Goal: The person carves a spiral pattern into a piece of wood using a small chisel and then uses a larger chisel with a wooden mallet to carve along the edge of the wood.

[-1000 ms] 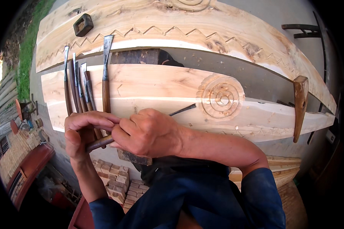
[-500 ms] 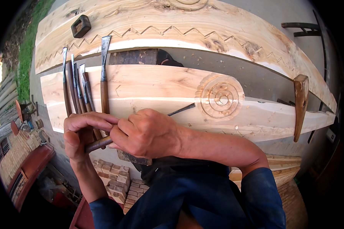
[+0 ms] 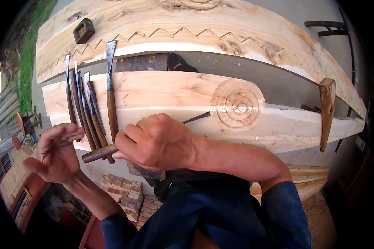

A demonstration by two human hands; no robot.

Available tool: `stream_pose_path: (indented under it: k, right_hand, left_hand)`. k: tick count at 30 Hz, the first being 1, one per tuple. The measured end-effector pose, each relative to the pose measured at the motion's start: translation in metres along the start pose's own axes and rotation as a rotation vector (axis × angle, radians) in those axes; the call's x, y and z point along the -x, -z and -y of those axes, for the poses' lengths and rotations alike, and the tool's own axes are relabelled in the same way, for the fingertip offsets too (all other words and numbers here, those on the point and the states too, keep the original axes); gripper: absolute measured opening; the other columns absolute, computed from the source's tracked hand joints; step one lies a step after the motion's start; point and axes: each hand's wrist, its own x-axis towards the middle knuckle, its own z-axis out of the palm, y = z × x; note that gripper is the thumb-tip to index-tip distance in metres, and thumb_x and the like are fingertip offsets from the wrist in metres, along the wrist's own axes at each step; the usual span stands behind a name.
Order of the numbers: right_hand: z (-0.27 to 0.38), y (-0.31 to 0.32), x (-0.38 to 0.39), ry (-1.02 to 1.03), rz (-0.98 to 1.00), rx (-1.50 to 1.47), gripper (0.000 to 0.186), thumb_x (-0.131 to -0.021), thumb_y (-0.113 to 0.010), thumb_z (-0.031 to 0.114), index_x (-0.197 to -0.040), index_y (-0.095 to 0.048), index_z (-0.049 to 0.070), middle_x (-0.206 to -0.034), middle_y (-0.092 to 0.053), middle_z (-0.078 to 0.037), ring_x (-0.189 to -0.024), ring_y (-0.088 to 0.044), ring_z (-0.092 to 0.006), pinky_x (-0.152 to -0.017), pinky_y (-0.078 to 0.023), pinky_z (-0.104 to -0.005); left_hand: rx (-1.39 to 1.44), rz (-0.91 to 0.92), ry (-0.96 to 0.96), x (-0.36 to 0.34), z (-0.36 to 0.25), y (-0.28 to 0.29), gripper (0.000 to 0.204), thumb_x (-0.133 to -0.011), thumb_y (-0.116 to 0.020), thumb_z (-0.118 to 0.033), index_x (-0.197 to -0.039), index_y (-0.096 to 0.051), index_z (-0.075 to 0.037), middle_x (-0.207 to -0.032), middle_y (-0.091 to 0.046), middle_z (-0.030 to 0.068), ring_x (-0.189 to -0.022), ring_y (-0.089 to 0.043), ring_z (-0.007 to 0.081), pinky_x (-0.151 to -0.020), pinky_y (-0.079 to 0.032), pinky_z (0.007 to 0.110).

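My right hand is closed around a carving chisel. Its wooden handle sticks out to the left of the fist, and its dark metal blade points right, toward a carved round rosette on the near wooden plank. Held apart from the chisel, my left hand is open, fingers loosely bent and thumb spread, just left of the handle's end. Several more chisels lie side by side across the plank's left part, with a broader flat-bladed chisel to their right.
Beyond lies a second long plank with a carved zigzag line, bearing a dark square hollow block. A tapered wooden tool rests across the near plank's right end. Stacked small wooden blocks stand below at left.
My left hand has let go of the chisel's handle end and moved left, its fingers opening. My right hand still holds the chisel in nearly the same place.
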Motion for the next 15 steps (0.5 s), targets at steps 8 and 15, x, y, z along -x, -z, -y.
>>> stream_pose_path:
  k: [8, 15]
  right_hand:
    - [-0.007, -0.008, 0.005, 0.006, -0.051, 0.116, 0.029, -0.084, -0.083, 0.024, -0.08, -0.059, 0.007, -0.069, -0.053, -0.006, -0.052, -0.061, -0.0199, -0.047, -0.049, -0.0359]
    - [-0.002, -0.003, 0.001, -0.021, -0.045, 0.056, 0.03, -0.083, -0.085, 0.024, -0.08, -0.059, 0.008, -0.069, -0.054, -0.005, -0.053, -0.062, -0.0199, -0.048, -0.049, -0.0364]
  left_hand:
    - [-0.293, 0.018, 0.203, -0.002, 0.036, -0.04, 0.137, -0.083, -0.03, -0.105, -0.124, -0.066, 0.021, -0.114, -0.076, 0.0362, -0.105, -0.08, 0.0412, -0.093, -0.068, 0.052]
    - [-0.217, 0.129, -0.035, -0.017, 0.028, -0.039, 0.14, -0.085, -0.018, -0.105, -0.127, -0.066, 0.02, -0.121, -0.075, 0.0358, -0.11, -0.079, 0.043, -0.099, -0.066, 0.053]
